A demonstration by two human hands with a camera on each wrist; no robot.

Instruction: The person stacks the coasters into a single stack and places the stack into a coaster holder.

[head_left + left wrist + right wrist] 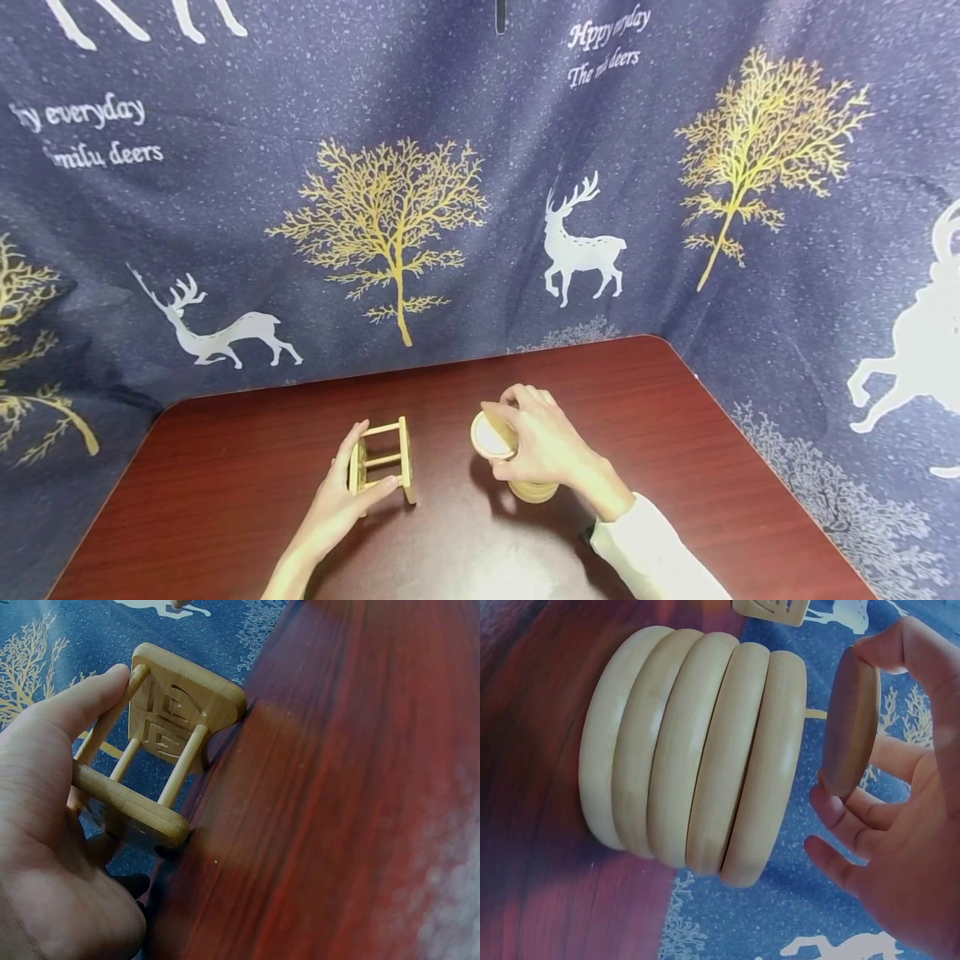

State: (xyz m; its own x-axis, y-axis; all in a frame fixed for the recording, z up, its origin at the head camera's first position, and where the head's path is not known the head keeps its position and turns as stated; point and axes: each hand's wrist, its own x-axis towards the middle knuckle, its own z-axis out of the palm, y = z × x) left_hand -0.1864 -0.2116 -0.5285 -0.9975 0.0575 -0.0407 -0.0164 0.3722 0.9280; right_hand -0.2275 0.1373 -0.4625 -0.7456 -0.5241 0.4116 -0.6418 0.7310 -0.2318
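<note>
My left hand (333,500) holds a small wooden coaster rack (406,458) on the left part of the table, thumb and fingers spread round its frame. In the left wrist view the rack (187,705) shows two end panels joined by round rods, one panel carved with a pattern. Between thumb and fingertips, my right hand (551,442) pinches a round wooden coaster (491,435), tilted, its pale face partly lit. Below that hand stands a stack of several matching coasters (534,492); the right wrist view shows the held coaster (853,724) apart from the stack (709,757).
A dark red wooden table (442,533) lies under both hands. Behind it and to the sides hangs a blue cloth (502,275) printed with deer and trees. A small dark object near the right sleeve (652,542) is mostly hidden.
</note>
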